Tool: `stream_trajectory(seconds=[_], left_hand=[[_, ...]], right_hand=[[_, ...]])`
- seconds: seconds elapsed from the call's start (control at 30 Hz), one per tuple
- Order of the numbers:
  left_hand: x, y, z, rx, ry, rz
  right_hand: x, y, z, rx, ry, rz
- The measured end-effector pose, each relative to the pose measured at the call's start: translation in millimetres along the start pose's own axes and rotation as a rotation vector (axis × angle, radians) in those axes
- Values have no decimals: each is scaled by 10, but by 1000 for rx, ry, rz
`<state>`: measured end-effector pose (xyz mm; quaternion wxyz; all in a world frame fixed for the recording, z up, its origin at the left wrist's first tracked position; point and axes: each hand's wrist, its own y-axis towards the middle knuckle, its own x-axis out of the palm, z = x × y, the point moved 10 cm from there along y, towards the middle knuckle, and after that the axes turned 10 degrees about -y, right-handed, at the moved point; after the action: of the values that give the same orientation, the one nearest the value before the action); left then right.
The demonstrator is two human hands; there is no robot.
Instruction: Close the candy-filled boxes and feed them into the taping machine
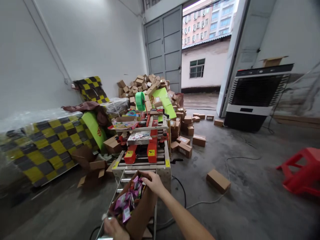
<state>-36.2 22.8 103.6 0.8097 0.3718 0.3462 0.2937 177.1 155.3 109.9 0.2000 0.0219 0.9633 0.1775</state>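
Observation:
An open cardboard box (pixel 142 213) filled with small purple packets (pixel 128 201) rests on the roller conveyor (pixel 125 180) right in front of me. My right hand (pixel 153 183) grips the far right corner of the box, thumb over the rim and fingers along the far end. At the near left corner, my left hand (pixel 114 228) is curled against the box; it is slightly blurred and cut off by the lower edge. Just beyond the box stands a carton-sealing machine (pixel 142 150) with red side guides and a green tape roll (pixel 140 101) on top.
Behind the machine, many closed cartons (pixel 142 85) lie heaped. A single carton (pixel 218 181) and a cable (pixel 227 163) are on the floor to the right, near a red stool (pixel 301 171) and an air cooler (pixel 255 96). Yellow-black wrapped stacks (pixel 50 143) stand left.

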Motion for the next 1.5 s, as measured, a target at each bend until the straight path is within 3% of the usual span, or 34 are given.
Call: stream_trajectory(seconds=[0.07,0.1,0.2,0.27,0.37,0.43,0.57,0.67,0.77,0.9,0.97,1.07,1.2,1.37,1.5], left_hand=[[-21,8,-1,38,7,27],[46,8,42,90,24,-27],[529,-127,218,308,101,-357],[833,-263,219,357,99,-500],[1122,-366,17,174,-10,-626],[1186,-389,-115,-3,-143,-702],[1090,-285,-224,-280,-364,-754],[1088,-187,-172,-325,-473,-805],[1043,-75,-151,-325,-511,-752],[756,28,-48,-279,-435,-613],[539,82,95,-172,-300,-528],[292,161,270,-45,87,-407],[364,183,309,-124,418,-585],[371,191,449,-287,406,-727],[403,88,491,-340,276,-762]], right_hand=[[90,70,69,-1,-43,-47],[153,101,60,-26,-78,-98],[370,141,-42,-158,-194,-331],[457,127,-91,-237,-264,-464],[462,128,-106,-284,-331,-501],[469,142,-79,-261,-380,-464],[576,158,3,-140,-558,-377],[661,151,28,-55,-711,-327],[711,136,19,-22,-782,-291],[729,126,-3,-42,-813,-260],[712,138,-27,-52,-816,-235],[662,149,-86,-70,-810,-185],[557,-6,-84,-45,-785,-91],[544,-524,45,16,-728,-92],[609,-646,33,-44,-733,-246]])
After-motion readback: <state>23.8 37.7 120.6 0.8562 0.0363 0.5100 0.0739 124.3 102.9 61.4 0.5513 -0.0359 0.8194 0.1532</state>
